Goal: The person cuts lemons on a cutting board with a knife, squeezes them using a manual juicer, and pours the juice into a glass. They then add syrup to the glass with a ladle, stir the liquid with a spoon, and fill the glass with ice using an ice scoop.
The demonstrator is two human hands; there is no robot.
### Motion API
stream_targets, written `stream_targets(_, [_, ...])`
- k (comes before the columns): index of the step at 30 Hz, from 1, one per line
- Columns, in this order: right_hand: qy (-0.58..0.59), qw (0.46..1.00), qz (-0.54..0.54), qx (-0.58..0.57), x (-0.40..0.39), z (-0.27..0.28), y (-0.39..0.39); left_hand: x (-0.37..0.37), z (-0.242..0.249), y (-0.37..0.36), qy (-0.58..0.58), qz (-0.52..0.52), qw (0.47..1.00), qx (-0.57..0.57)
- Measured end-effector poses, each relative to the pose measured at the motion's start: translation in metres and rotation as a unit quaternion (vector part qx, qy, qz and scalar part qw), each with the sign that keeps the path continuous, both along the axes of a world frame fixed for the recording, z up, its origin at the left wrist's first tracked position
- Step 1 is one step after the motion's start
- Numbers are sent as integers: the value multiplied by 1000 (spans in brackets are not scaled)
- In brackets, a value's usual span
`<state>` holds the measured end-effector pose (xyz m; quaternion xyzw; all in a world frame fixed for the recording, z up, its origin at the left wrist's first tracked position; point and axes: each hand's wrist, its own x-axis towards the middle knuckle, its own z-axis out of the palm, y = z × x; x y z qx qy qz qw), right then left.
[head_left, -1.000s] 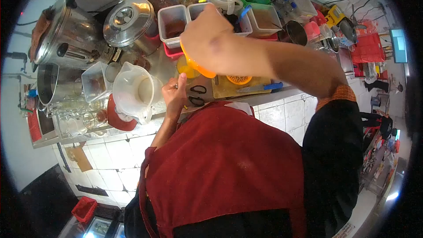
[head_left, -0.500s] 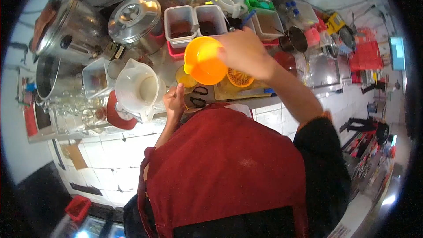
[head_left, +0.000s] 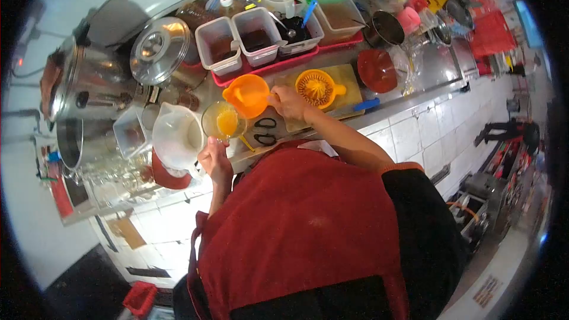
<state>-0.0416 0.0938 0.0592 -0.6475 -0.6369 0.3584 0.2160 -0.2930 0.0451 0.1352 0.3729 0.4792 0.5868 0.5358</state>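
Note:
My right hand (head_left: 288, 103) grips the handle of an orange plastic cup (head_left: 247, 95) and holds it tilted just beside and above a clear glass (head_left: 223, 122) that has orange juice in it. My left hand (head_left: 213, 155) holds that glass from below at the counter's front edge. An orange citrus juicer (head_left: 317, 88) rests on a wooden cutting board (head_left: 347, 80) right of my right hand. Black scissors (head_left: 265, 131) lie on the counter under the cup.
A white plastic jug (head_left: 176, 137) stands left of the glass. Behind are a steel pot with lid (head_left: 159, 50), a large steel urn (head_left: 89, 86), square tubs in a red tray (head_left: 256, 35), a red bowl (head_left: 377, 70) and a blue-handled knife (head_left: 364, 105).
My right hand has brought the orange cup down from high over the tubs to just beside the glass. My left hand has lifted the glass slightly. The camera view has shifted.

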Motion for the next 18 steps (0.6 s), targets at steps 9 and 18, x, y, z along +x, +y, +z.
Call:
stream_targets(9, [-310, 938, -156, 21, 134, 15, -36, -18, 2, -22, -36, 30, 997, -60])
stream_targets(18, [-140, 970, -176, -88, 125, -26, -44, -20, -10, -25, -47, 25, 998, -32])
